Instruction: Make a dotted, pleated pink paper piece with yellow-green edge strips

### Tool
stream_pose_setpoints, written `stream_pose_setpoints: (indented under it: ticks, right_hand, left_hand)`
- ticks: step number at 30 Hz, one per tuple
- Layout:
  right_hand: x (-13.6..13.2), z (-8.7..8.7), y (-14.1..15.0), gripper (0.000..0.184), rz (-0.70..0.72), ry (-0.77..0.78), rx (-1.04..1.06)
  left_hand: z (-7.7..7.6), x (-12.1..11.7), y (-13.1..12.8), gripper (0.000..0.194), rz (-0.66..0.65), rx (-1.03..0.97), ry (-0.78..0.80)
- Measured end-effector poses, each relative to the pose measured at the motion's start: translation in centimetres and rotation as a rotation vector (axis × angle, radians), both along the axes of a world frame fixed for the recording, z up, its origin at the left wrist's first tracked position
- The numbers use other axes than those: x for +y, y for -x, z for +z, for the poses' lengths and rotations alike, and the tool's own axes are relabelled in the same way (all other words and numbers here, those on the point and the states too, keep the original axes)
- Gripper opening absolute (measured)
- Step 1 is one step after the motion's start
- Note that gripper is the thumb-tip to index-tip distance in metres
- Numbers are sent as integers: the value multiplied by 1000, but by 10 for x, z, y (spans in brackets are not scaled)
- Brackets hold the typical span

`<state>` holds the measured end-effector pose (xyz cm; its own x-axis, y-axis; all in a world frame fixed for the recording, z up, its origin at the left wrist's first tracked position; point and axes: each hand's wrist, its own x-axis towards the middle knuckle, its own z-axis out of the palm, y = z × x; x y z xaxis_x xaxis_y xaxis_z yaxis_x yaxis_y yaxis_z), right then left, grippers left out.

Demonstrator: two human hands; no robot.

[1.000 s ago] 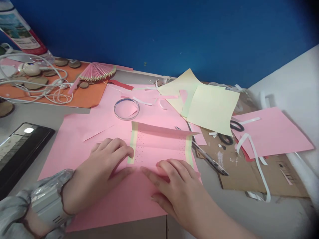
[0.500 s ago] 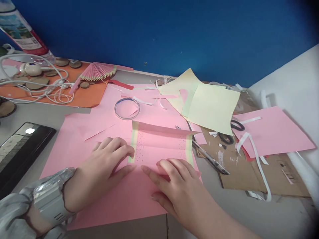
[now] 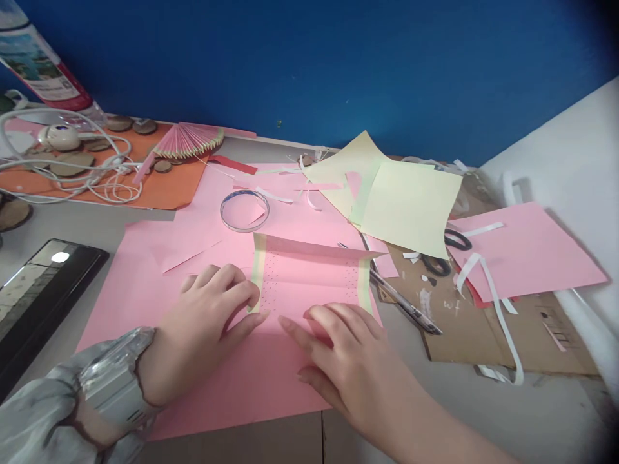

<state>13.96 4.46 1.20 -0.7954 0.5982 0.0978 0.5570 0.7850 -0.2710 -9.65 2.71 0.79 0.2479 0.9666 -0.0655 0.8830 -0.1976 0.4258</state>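
A folded pink paper (image 3: 309,274) with yellow-green strips along both short sides and rows of small dark marks lies in front of me. Its far edge stands raised in a crease. My left hand (image 3: 213,309) grips its near left corner between thumb and bent fingers. On the near right edge, the curled fingers of my right hand (image 3: 343,354) press and hold the paper, with the forefinger stretched toward the left thumb. Part of the near edge is hidden under the right fingers. Beneath everything lies a larger pink sheet (image 3: 213,393).
A roll of clear tape (image 3: 245,227) lies beyond the paper. To the right are a pen (image 3: 409,303), black-handled scissors (image 3: 457,240), yellow sheets (image 3: 411,203) and cardboard (image 3: 483,341). A phone (image 3: 43,303), a pleated pink fan (image 3: 186,142), white earphones (image 3: 62,136) and a bottle (image 3: 46,64) stand leftward.
Both hands keep their places on the folded paper, with only slight finger shifts. My left wrist has moved a little to the right. The whole view has shifted slightly.
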Motion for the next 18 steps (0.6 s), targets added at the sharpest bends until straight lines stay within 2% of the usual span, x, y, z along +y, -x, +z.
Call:
stream_pose_setpoints:
  ticks: [2,5,8,14,18]
  right_hand:
    - [3,7,-8,33,-69,46,24]
    - [8,16,-24,15,-279,203,35]
    - [10,17,-35,23,-413,295,6]
    - [8,1,-36,20,-473,247,28]
    - [8,-2,-35,21,-481,232,56]
  left_hand:
    - [0,0,0,18,8,8,9]
    - [1,0,0,18,15,24,20]
    - [1,1,1,19,10,37,22]
    - [1,1,2,20,-9,58,55]
    - [3,0,4,20,-15,52,73]
